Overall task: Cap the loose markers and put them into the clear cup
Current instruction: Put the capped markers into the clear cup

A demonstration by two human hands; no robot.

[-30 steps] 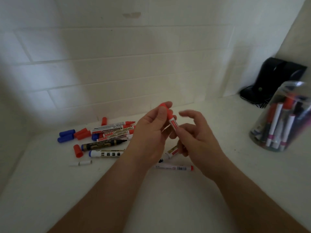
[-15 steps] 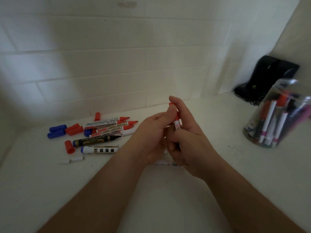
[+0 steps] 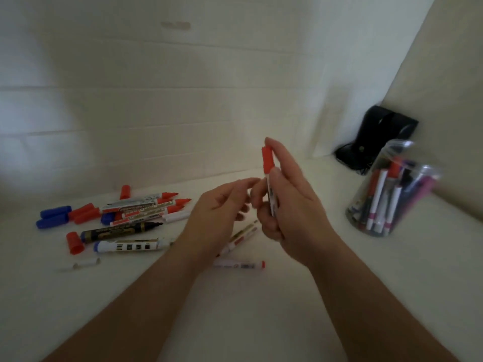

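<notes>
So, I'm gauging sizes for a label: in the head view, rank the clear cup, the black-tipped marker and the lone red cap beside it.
1. clear cup
2. black-tipped marker
3. red cap

The cup lies farther off, yet looks largest.

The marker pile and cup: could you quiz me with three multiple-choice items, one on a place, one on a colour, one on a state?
1. Where is the clear cup?
A. the person's right
B. far left
C. between the hands

2. What colour is the cap on the held marker?
A. blue
B. red
C. black

3. What is the left hand doing?
A. gripping a cap
B. pressing the table
C. open, holding nothing

Answers: 1 A, it stands right of the right hand, near the wall. 2 B, a red cap tops the marker in that hand. 3 C, its fingers are relaxed beside the marker.
</notes>
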